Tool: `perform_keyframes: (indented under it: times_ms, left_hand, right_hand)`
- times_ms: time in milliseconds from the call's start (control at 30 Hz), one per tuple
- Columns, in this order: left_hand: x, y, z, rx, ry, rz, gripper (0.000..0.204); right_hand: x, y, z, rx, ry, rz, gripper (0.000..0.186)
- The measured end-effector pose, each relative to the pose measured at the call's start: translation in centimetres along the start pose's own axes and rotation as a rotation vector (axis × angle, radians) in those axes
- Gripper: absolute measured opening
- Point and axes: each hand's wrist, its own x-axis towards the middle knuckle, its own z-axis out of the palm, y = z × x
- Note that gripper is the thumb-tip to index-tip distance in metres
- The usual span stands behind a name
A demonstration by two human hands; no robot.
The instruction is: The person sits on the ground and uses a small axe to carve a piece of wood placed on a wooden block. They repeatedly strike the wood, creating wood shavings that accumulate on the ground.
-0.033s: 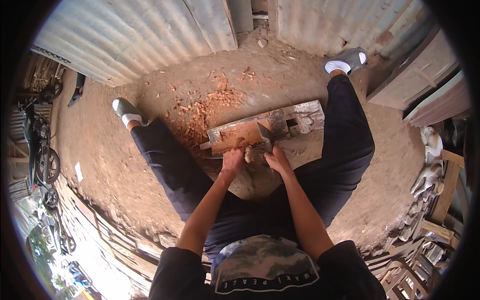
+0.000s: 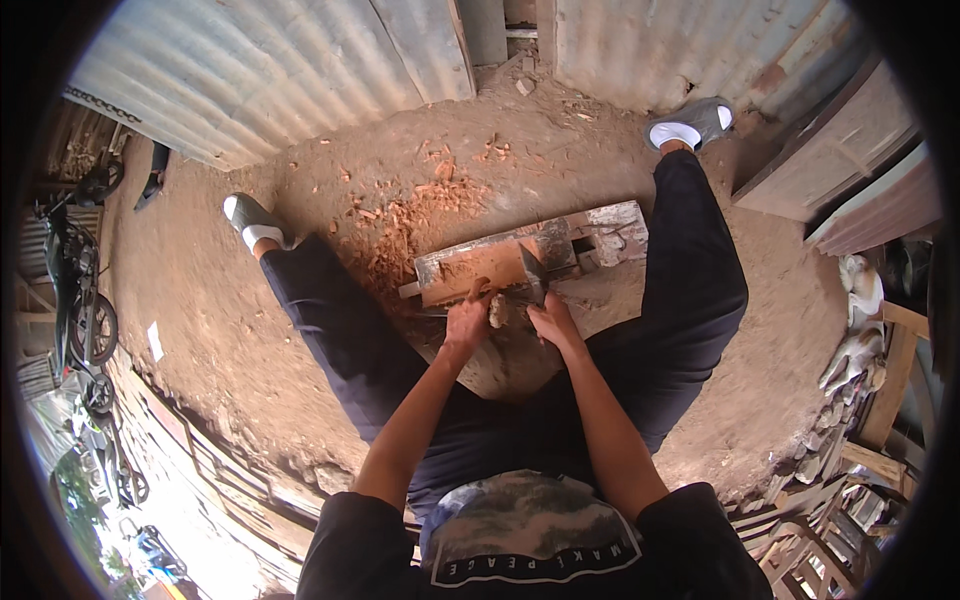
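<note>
Between my legs a wooden block (image 2: 447, 286) lies on the ground, its top worn orange-brown and its edges chipped and whitish. My right hand (image 2: 553, 321) is closed round the handle of a broad-bladed knife (image 2: 533, 270); the dark blade points away from me over the block's right part. At the block's near edge my left hand (image 2: 467, 321) is closed, with its thumb side toward the block. Beside its fingers shows a pale, lumpy piece (image 2: 497, 311), its kind unclear. Whether the left fingers grip this piece or something hidden beneath them cannot be made out.
Orange wood chips (image 2: 430, 212) are scattered beyond the block. Corrugated metal sheets (image 2: 270, 75) stand at the far side. Motorbikes (image 2: 90, 320) and another person's foot (image 2: 150, 190) are at left. Pale animals (image 2: 855, 355) lie at right, near stacked timber (image 2: 820, 550).
The knife blade has turned in my right hand, from its broad face toward a narrower view. My left hand stays almost where it was.
</note>
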Motion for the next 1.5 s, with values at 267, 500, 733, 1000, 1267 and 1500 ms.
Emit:
perform_keyframes:
  times_ms: [267, 500, 733, 1000, 1267, 1500]
  left_hand:
    - [-0.3, -3.2, 0.9, -0.054, 0.053, 0.098, 0.065]
    - [-1.3, -3.4, 0.0, -0.214, 0.1, -0.029, 0.057]
    - [-0.5, -2.3, -1.5, -0.296, 0.201, 0.015, 0.056]
    - [-0.2, -1.0, 1.2, -0.076, 0.06, -0.025, 0.063]
    - [-0.1, -0.4, 1.5, 0.023, -0.018, -0.074, 0.061]
    - [-0.9, -1.8, 3.5, -0.08, 0.103, 0.006, 0.051]
  right_hand:
    - [-1.3, 4.0, -1.4, 0.095, -0.191, 0.234, 0.016]
    - [-3.1, -1.4, 1.6, 0.064, -0.281, 0.181, 0.018]
    - [5.3, -2.4, 1.3, -0.358, 0.069, -0.153, 0.035]
    - [9.3, -4.4, -5.6, -1.051, 0.225, -0.546, 0.053]
    - [17.7, -2.9, -11.7, -0.932, 0.208, -0.166, 0.077]
    - [14.9, -2.7, -12.5, -0.952, 0.111, -0.238, 0.071]
